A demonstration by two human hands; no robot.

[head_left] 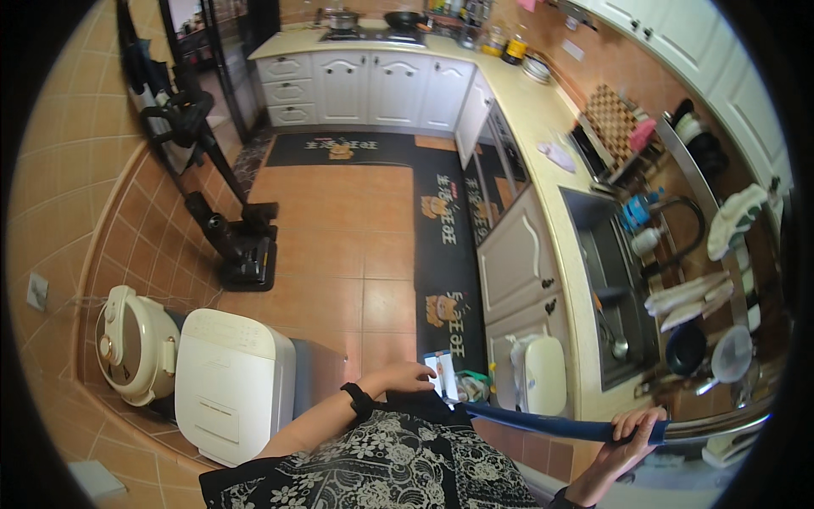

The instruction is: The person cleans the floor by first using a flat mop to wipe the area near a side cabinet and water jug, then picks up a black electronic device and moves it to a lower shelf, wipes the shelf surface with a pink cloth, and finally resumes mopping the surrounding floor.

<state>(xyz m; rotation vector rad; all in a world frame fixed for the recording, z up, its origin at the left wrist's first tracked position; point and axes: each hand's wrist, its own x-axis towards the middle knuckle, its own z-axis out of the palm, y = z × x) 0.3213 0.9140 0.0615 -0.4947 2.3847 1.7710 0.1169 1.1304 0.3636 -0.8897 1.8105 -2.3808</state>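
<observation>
My left hand (410, 377), with a black band at the wrist, is in front of my body. Its fingers close at the left edge of a flat white-and-blue packet (444, 377). Just right of the packet, a clear bag with green edging (473, 387) shows, its contents unclear. A long dark blue bar (543, 424) runs from near my body out to the right. Around the far right end of this bar, the fingers of my right hand (636, 431) are wrapped. The bar's lower side is hidden, so I cannot tell what it belongs to.
At the right, a counter holds a sink (612, 288); a lidded cream bin (543, 375) hangs on the cabinet below. Left stand a white box-shaped appliance (233, 382), a cream pressure cooker (140, 343) and an upright vacuum cleaner (242, 246). Dark mats (445, 254) line the cabinets.
</observation>
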